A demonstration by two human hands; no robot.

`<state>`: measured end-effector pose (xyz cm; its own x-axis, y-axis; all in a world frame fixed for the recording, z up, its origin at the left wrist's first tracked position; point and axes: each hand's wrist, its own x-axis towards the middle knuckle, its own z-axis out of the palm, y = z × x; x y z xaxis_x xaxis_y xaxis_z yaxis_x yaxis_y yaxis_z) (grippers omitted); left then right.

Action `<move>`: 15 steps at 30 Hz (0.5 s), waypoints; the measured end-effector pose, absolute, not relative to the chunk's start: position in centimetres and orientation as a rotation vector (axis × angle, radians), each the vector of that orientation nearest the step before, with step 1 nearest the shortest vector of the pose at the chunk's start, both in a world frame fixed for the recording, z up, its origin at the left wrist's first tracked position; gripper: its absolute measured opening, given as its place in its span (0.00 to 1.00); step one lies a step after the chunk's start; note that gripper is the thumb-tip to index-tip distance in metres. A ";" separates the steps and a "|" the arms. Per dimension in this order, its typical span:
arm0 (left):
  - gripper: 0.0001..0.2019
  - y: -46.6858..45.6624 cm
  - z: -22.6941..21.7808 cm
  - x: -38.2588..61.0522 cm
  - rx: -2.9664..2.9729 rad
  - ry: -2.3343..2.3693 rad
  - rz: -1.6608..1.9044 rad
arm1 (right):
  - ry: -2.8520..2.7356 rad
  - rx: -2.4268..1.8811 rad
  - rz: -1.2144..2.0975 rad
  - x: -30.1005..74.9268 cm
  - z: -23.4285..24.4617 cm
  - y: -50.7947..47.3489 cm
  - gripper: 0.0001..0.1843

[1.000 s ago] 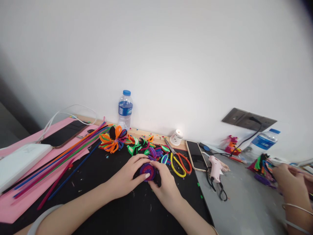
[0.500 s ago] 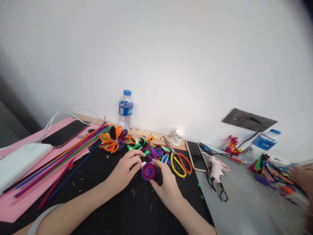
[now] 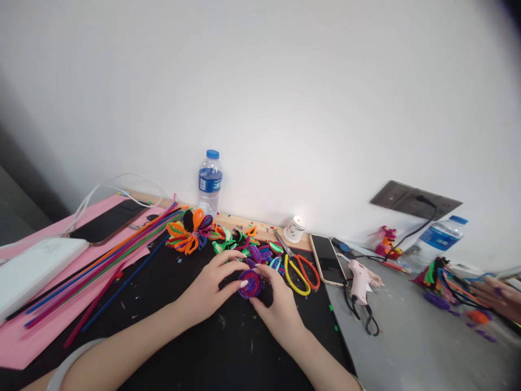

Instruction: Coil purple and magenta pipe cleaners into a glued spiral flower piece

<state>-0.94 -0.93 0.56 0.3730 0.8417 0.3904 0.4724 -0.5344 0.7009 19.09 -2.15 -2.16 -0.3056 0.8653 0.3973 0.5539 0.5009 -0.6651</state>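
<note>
A small round purple-and-red coil (image 3: 251, 289), apparently of pipe cleaner, is between my hands above the black mat. My right hand (image 3: 279, 307) pinches its right side, index finger at the top and thumb at the bottom. The thumb of my left hand (image 3: 211, 285) presses on the coil's face, and its other fingers curve over the upper edge. Just behind lie looped green and purple pipe-cleaner pieces (image 3: 260, 254). To their left is an orange looped pipe-cleaner flower (image 3: 189, 233).
Scissors (image 3: 301, 273) and a phone (image 3: 326, 259) lie right of my hands, then a pink glue gun (image 3: 360, 279). Long pipe cleaners (image 3: 109, 263) cross pink paper at left. A bottle (image 3: 210, 184) and paper cup (image 3: 294, 228) stand by the wall. Another person's hand (image 3: 499, 296) is far right.
My left hand has moved slightly right, and its thumb has gone from the coil's left edge onto its face. At far right the other person's hand has shifted.
</note>
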 end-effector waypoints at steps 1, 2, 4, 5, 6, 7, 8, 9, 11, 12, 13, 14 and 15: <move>0.09 -1.0 0.5 -0.9 2.185 1.121 1.007 | -2.006 -1.159 0.528 19.1 -2.1 -2.2 0.32; 0.08 -1.0 0.5 -0.9 2.208 1.107 0.988 | -2.012 -1.154 0.523 19.0 -2.0 -2.2 0.32; 0.08 -1.1 0.5 -0.8 2.236 1.080 0.951 | -2.026 -1.136 0.518 19.0 -1.9 -2.4 0.32; 0.07 -1.2 0.5 -0.8 2.240 1.069 0.938 | -2.035 -1.129 0.517 18.9 -1.8 -2.4 0.32; 0.07 -1.2 0.5 -0.7 2.235 1.064 0.930 | -2.046 -1.125 0.516 18.9 -1.7 -2.5 0.32; 0.06 -1.3 0.5 -0.7 2.224 1.064 0.923 | -2.059 -1.121 0.514 18.9 -1.7 -2.5 0.32; 0.05 -1.3 0.4 -0.7 2.212 1.066 0.915 | -2.075 -1.115 0.510 18.9 -1.6 -2.6 0.32; 0.04 -1.3 0.4 -0.7 2.199 1.072 0.913 | -2.088 -1.110 0.505 18.9 -1.5 -2.6 0.32; 0.03 -1.3 0.3 -0.6 2.184 1.076 0.910 | -2.107 -1.099 0.496 18.9 -1.4 -2.7 0.33; 0.03 -1.2 0.2 -0.6 2.181 1.074 0.913 | -2.114 -1.094 0.496 18.9 -1.4 -2.7 0.33; 0.03 -1.2 0.1 -0.5 2.180 1.071 0.917 | -2.118 -1.090 0.497 18.9 -1.4 -2.7 0.32; 0.04 -1.2 0.1 -0.5 2.177 1.070 0.920 | -2.122 -1.086 0.500 18.9 -1.4 -2.7 0.32; 0.05 -1.2 0.0 -0.5 2.174 1.069 0.921 | -2.124 -1.083 0.505 18.9 -1.4 -2.7 0.32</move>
